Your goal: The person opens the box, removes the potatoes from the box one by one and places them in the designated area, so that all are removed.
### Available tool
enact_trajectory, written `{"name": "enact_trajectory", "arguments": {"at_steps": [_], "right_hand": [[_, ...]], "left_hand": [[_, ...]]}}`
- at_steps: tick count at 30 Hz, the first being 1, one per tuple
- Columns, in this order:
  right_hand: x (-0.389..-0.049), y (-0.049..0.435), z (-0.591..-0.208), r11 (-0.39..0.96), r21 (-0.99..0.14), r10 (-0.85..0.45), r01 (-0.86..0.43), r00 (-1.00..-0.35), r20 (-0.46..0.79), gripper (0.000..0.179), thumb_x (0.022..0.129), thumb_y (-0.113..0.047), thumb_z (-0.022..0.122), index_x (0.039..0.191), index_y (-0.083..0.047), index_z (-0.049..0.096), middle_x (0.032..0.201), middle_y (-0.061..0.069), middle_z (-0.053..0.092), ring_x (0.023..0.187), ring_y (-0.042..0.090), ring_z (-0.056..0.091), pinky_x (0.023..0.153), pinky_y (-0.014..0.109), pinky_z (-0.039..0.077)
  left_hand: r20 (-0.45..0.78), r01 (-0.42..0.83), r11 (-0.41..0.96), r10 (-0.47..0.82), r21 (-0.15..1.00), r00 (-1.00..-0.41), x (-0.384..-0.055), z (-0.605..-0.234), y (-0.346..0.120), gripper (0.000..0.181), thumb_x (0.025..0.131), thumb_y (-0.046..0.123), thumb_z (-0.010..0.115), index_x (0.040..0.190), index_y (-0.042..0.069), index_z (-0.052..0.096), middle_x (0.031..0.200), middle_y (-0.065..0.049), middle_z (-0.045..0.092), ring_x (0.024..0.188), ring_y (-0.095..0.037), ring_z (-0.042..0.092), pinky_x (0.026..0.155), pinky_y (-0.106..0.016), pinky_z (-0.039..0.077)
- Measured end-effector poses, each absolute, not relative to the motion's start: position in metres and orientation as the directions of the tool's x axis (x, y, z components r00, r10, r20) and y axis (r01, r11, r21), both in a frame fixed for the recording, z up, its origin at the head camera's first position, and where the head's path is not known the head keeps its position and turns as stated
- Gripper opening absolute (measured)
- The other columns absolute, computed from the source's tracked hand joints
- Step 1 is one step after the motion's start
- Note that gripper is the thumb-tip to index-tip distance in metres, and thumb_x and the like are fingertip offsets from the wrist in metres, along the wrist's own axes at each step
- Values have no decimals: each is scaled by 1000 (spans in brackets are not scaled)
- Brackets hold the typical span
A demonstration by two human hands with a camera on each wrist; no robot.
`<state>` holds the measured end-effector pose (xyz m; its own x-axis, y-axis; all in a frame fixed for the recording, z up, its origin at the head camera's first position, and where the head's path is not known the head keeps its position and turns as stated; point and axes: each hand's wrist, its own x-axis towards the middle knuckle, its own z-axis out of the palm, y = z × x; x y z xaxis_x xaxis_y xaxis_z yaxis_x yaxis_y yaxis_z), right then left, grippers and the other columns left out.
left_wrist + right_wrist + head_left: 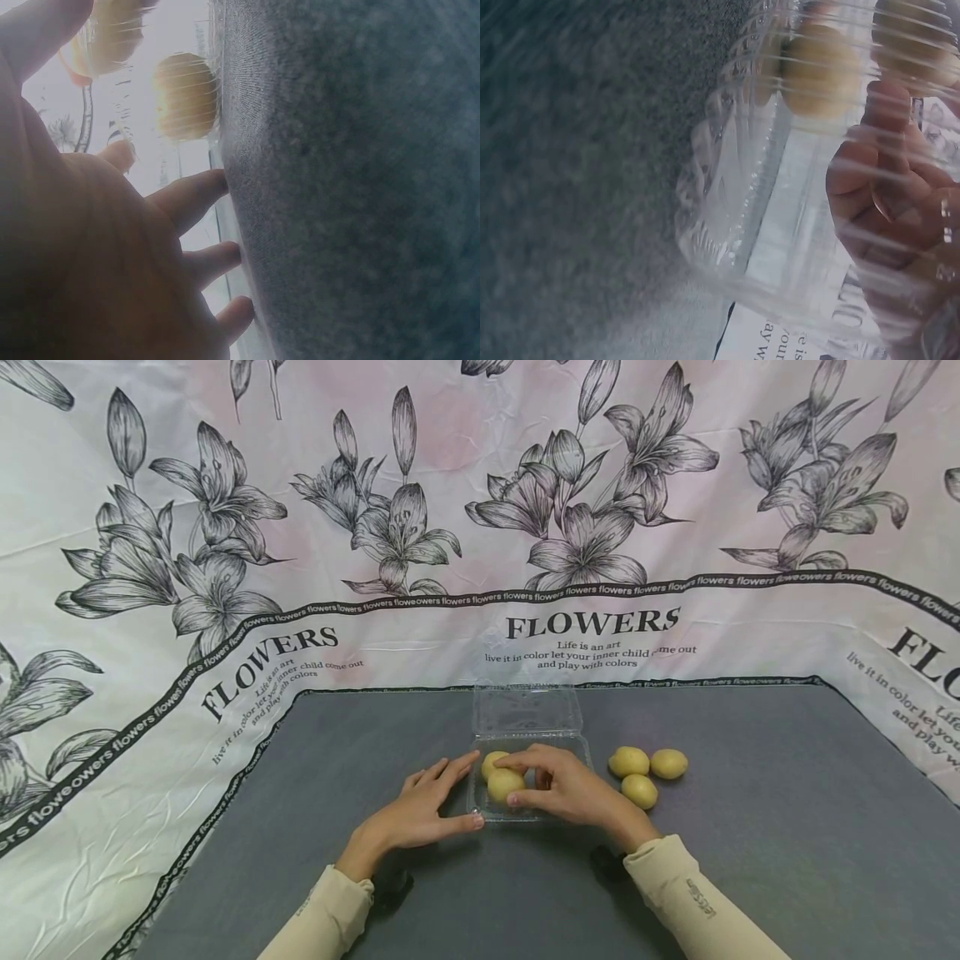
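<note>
A clear plastic clamshell box point(477, 810) lies on the grey tabletop with its lid point(527, 710) folded back. Inside it sits a lemon point(492, 763), visible through the ribbed wall in the right wrist view as well. My right hand point(566, 785) reaches over the box and pinches a second lemon point(504, 787) between thumb and fingers. In the right wrist view that lemon point(911, 34) is up off the box floor. At the box's left side is my left hand point(423, 810), fingers extended, with fingertips and thumb right at the rim.
Three more lemons point(640, 792) lie grouped on the table just right of the box. A white curtain point(420, 643) printed with flowers and lettering hangs behind and along both sides of the grey tabletop point(750, 793).
</note>
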<state>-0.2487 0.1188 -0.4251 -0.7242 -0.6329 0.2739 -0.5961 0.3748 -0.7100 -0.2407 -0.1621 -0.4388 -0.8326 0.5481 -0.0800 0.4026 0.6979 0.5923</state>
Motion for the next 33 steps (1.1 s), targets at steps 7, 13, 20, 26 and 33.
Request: {"name": "enact_trajectory", "arguments": {"at_steps": [7, 13, 20, 26, 33], "right_hand": [[-248, 125, -425, 375, -714, -617, -591, -734, 284, 51, 91, -31, 76, 139, -17, 64, 115, 4, 67, 70, 8, 53, 64, 27, 51], [-244, 131, -423, 379, -717, -594, -585, -748, 296, 49, 92, -29, 76, 137, -16, 65, 112, 4, 67, 69, 9, 52, 62, 27, 49], [-240, 139, -421, 388, -691, -570, -610, -748, 340, 46, 90, -26, 78, 134, -16, 67, 109, 1, 68, 67, 7, 52, 59, 27, 49], [-239, 142, -420, 393, -689, -562, -609, -752, 344, 45, 91, -26, 78, 133, -16, 68, 108, 2, 68, 67, 7, 51, 60, 26, 49], [-238, 145, -420, 385, -688, -563, -615, -748, 352, 45, 90, -25, 79, 133, -16, 69, 107, 2, 67, 66, 6, 50, 59, 26, 48]], "left_hand": [[-75, 407, 701, 547, 585, -834, -240, -439, -162, 88, 93, 65, 60, 163, 41, 11, 166, 1, 34, 159, -39, 9, 122, -67, 7], [-72, 410, 707, 544, 575, -836, -241, -441, -162, 88, 93, 67, 59, 163, 43, 11, 166, 1, 35, 159, -39, 10, 122, -67, 8], [-74, 407, 706, 543, 580, -837, -240, -440, -162, 89, 93, 66, 60, 163, 41, 11, 166, 0, 35, 159, -39, 8, 123, -66, 6], [-66, 407, 699, 544, 588, -837, -239, -439, -162, 89, 93, 65, 60, 163, 41, 12, 165, 0, 36, 159, -39, 9, 122, -67, 7], [-62, 413, 696, 547, 588, -835, -239, -439, -162, 89, 93, 65, 60, 163, 41, 12, 165, -1, 36, 159, -40, 9, 122, -67, 7]]}}
